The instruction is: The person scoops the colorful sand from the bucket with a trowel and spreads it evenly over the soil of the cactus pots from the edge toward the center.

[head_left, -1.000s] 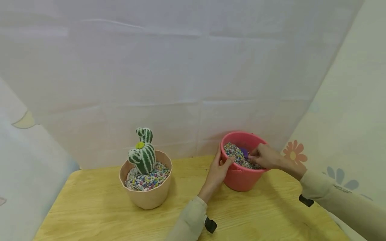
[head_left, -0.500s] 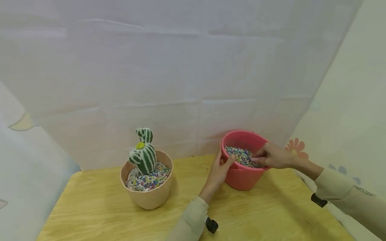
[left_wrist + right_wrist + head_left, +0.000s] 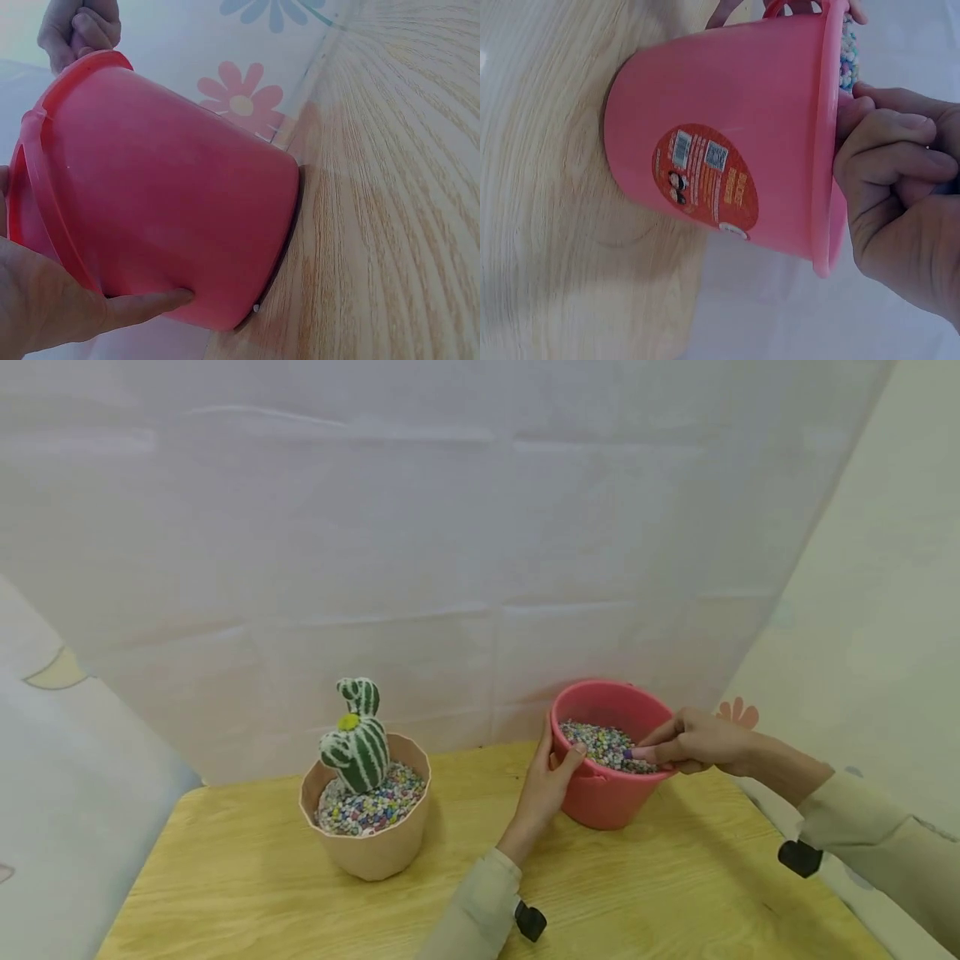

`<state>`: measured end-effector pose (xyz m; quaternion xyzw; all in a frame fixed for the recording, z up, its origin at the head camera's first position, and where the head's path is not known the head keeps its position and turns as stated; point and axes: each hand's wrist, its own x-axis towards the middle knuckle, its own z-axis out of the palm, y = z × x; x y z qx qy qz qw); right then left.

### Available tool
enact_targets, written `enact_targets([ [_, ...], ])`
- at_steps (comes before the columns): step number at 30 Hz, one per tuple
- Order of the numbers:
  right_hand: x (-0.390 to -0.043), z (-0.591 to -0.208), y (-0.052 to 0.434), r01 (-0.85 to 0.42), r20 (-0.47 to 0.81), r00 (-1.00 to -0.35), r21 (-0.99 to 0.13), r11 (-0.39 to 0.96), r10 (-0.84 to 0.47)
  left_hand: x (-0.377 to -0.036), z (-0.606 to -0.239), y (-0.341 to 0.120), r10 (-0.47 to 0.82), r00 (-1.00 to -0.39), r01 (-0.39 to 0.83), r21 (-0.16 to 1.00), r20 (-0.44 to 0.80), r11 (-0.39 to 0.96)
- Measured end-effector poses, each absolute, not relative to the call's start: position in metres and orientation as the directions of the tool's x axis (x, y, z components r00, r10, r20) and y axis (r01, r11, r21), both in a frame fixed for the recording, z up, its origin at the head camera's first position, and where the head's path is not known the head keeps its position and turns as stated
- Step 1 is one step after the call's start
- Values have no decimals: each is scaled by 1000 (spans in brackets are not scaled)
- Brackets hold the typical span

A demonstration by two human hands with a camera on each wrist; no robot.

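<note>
— What carries everything?
— A light wooden surface [image 3: 247, 893] with visible grain.
— And what stands on it?
— A red bucket [image 3: 600, 797] of coloured gravel between the two hands, and a tan pot [image 3: 371, 852] with gravel and a toy cactus, well off to the left hand's [image 3: 546, 783] outer side.

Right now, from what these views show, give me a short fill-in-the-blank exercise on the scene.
1. The left hand grips the rim of the ____ bucket.
2. The bucket holds colourful ____.
3. The toy cactus stands in the ____ pot.
4. Both containers stand on a ____ table.

Missing words: pink; pebbles; beige; wooden
</note>
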<state>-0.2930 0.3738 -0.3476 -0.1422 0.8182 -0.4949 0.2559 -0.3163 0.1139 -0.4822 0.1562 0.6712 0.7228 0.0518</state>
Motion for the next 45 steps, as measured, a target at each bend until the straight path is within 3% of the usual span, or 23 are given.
enact_targets([
  [7, -284, -346, 373, 122, -301, -870, -899, 420, -391, -311, -478, 115, 281, -945, 143, 984, 167, -105],
  [32, -266, -343, 374, 146, -266, -929, -903, 405, -257, -312, -471, 104, 321, -937, 117, 990, 137, -81],
  [45, -258, -332, 377, 140, -253, -937, -904, 404, -242, -298, -446, 94, 292, -928, 269, 958, 229, 102],
])
